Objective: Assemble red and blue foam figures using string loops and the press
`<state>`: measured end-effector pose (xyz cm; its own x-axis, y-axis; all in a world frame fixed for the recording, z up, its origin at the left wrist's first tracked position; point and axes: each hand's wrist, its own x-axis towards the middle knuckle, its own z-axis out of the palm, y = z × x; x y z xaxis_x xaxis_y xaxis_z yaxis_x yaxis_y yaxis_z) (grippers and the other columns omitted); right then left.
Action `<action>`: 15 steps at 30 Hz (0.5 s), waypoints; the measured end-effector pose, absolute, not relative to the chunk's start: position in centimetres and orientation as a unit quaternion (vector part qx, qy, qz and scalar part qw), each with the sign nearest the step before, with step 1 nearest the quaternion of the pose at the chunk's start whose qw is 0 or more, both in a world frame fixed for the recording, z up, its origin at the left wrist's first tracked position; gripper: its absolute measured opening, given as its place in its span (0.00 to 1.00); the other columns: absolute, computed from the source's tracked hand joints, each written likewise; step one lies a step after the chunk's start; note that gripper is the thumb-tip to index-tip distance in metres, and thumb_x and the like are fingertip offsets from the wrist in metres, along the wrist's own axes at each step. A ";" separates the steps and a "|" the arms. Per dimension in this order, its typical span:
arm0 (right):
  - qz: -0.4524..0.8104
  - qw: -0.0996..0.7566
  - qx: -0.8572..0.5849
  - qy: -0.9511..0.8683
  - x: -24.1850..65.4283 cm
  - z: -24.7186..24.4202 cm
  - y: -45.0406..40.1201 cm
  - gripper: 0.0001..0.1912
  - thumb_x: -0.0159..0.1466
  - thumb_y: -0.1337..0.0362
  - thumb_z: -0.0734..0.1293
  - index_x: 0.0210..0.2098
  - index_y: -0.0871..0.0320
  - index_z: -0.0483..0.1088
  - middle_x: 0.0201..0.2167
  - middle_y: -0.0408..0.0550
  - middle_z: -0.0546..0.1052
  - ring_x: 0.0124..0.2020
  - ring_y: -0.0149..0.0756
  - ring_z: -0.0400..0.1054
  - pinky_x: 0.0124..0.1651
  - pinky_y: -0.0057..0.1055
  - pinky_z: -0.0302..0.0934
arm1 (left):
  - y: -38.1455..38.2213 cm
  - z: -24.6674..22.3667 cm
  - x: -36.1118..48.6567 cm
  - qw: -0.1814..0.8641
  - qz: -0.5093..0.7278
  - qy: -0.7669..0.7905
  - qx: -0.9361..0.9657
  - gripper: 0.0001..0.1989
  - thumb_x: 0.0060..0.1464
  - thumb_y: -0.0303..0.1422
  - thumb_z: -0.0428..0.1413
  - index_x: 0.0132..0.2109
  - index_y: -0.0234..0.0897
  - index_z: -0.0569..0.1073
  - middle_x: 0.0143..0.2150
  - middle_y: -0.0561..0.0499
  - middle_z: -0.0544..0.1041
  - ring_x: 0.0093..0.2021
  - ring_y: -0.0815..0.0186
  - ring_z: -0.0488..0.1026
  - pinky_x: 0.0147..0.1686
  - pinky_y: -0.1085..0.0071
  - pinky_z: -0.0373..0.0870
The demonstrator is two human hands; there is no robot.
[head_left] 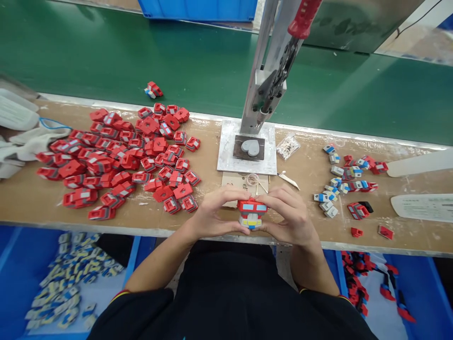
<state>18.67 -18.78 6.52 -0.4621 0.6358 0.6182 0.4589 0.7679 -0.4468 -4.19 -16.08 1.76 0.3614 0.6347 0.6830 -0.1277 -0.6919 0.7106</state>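
A small toy torso (252,213), red above with two light blue windows and white, yellow and blue below, is held upright between both hands at the bench's front edge. My left hand (221,212) pinches its left side, fingers above and thumb below. On the right side my right hand (289,215) grips it the same way. Just beyond the hands stands a hand press (271,89) with a red handle, its grey heart-shaped piece (251,147) lying on a dark block on the metal base plate (226,160).
Many red parts (102,160) are heaped at left; white-blue parts (331,189) lie at right. Cotton swabs (288,145) sit beside the press. Blue bins (14,264) of parts flank the body below the bench. Behind runs a green belt (198,66).
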 end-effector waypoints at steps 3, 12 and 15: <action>0.125 0.413 -0.324 -0.842 18.7 6.3 -18.8 0.21 0.68 0.54 0.76 0.58 0.54 0.77 0.33 0.47 0.80 0.33 0.41 0.71 0.35 0.38 0.68 | -16.1 1.9 -4.0 0.303 0.554 0.164 0.758 0.34 0.56 0.50 0.71 0.63 0.38 0.78 0.48 0.41 0.87 0.49 0.56 0.87 0.50 0.63 0.84; 0.355 0.450 -0.316 -0.756 18.1 3.0 -19.3 0.45 0.62 0.42 0.78 0.73 0.46 0.64 0.62 0.57 0.74 0.60 0.49 0.73 0.60 0.43 0.73 | -16.3 2.0 -4.3 0.149 0.599 0.206 0.760 0.26 0.60 0.41 0.72 0.61 0.42 0.76 0.48 0.46 0.86 0.47 0.57 0.87 0.46 0.61 0.86; 0.538 0.481 -0.256 -0.643 16.3 1.4 -19.8 0.54 0.58 0.36 0.79 0.75 0.45 0.59 0.68 0.58 0.71 0.59 0.44 0.75 0.56 0.38 0.74 | -16.4 2.1 -5.7 0.001 0.614 0.204 0.763 0.27 0.49 0.31 0.78 0.54 0.44 0.78 0.49 0.48 0.86 0.47 0.55 0.86 0.45 0.57 0.85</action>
<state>16.28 -19.78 1.38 -0.4054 0.8473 0.3432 -0.1891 0.2896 -0.9383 -5.67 -16.39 2.11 0.1640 0.3126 0.9356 0.3100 -0.9167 0.2519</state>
